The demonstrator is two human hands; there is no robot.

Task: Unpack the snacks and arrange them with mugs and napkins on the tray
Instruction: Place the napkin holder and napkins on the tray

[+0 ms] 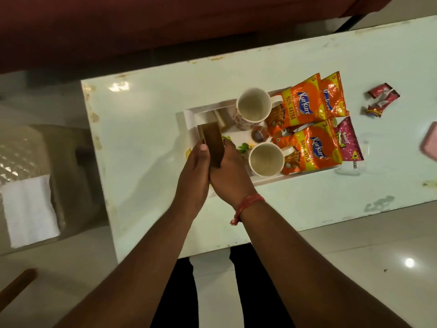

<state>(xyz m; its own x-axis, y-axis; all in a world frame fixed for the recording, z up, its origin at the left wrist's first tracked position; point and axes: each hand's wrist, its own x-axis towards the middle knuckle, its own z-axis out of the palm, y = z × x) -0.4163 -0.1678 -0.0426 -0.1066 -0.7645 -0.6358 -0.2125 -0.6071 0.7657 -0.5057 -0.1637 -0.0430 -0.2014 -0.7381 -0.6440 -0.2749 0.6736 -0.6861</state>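
From my feed, the glossy white rectangular worktop [307, 204] runs across the frame, its edges chipped and stained brown. At 9 o'clock a beige plastic chair [59, 162] stands beside it on the floor, with a folded white cloth [28, 209] lying on its seat. A dark red-brown upholstered surface [142, 24] fills the 12 o'clock band beyond the worktop. At 3 o'clock a flat pink object [430, 143] lies on the worktop, cut off by the frame. Pale glossy floor tiles [354, 256] show at 5 o'clock. At 8 o'clock a brown wooden stick [16, 285] is blurred.
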